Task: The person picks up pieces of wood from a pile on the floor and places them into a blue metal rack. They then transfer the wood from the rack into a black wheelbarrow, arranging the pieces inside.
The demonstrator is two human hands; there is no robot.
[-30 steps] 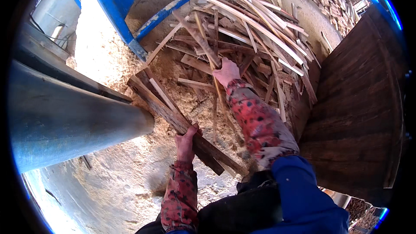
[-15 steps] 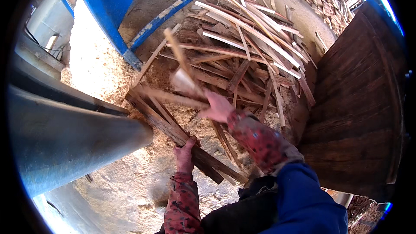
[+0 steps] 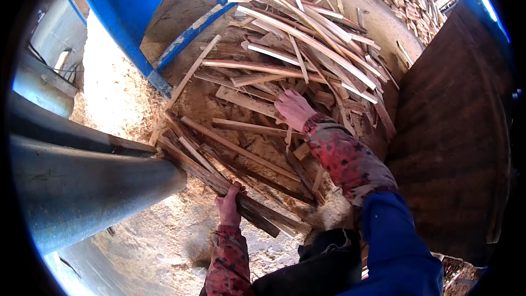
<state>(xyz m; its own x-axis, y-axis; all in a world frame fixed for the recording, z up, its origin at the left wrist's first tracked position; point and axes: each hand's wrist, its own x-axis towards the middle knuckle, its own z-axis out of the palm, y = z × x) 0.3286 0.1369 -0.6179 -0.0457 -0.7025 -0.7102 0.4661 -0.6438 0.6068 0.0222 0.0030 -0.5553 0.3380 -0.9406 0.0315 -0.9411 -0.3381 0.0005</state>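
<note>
My left hand [image 3: 229,204] is wrapped round a small bundle of rough wooden slats [image 3: 255,206], which slant from the blue-grey metal cylinder down toward my body. Over the middle of the scrap wood pile [image 3: 323,49], my right hand [image 3: 295,111] has its fingers curled at the end of a flat wooden slat [image 3: 245,100]. Its fingertips are partly hidden, but they appear closed on that end. Between my hands, loose brown strips [image 3: 241,149] lie side by side on the sawdust, next to the bundle.
A large blue-grey metal cylinder [image 3: 98,186] juts in from the left. Blue metal framing [image 3: 134,22] stands at the far left, beside bright sawdust [image 3: 112,77]. A dark wooden panel [image 3: 449,131] rises on the right. More cut wood [image 3: 402,3] is heaped at the far right.
My right hand has let go of the strips it was swinging and moved right and up to the pile. Strips now lie beside the bundle. My left hand keeps its hold.
</note>
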